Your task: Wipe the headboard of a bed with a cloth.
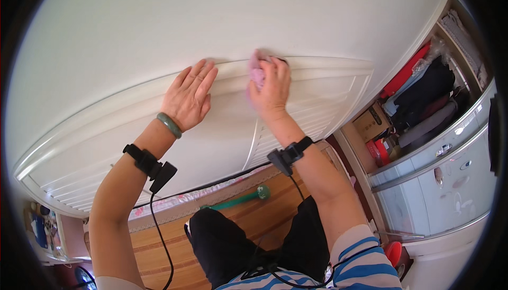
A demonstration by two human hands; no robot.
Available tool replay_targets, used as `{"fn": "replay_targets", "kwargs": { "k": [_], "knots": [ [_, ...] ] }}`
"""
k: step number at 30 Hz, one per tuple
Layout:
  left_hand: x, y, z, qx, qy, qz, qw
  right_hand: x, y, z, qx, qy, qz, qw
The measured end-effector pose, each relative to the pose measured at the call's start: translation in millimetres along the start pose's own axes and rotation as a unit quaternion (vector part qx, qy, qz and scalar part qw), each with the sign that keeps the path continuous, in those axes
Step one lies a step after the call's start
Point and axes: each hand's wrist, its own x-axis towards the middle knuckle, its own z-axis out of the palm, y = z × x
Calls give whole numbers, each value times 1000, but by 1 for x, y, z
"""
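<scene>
A white headboard (222, 107) with a moulded top rail runs across the view against a pale wall. My right hand (274, 85) holds a pink cloth (257, 73) against the top rail, right of the middle. Further left, my left hand (190, 93) lies on the rail with its fingers extended and holds nothing. A green bangle (169, 125) circles my left wrist, and a black strapped device with a cable sits on each forearm.
Below me lies a striped brown mat (166, 246) with a green long-handled object (234, 202) on it. To the right, a wardrobe (357, 147) holds clothes and boxes, beside glossy sliding doors (432, 187). Small items fill a shelf (61, 234) at lower left.
</scene>
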Motion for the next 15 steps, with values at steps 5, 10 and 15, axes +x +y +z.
{"fn": "replay_targets", "kwargs": {
  "k": [5, 10, 15],
  "knots": [
    [-9, -11, -8, -264, 90, -4, 960, -15, -94, 32, 62, 53, -23, 996],
    [-6, -11, -9, -344, 146, -16, 927, -52, -129, 47, 126, 46, -43, 990],
    [-12, -20, -12, -224, 106, 74, 966, -66, -91, 30, 94, 8, -78, 992]
  ]
}}
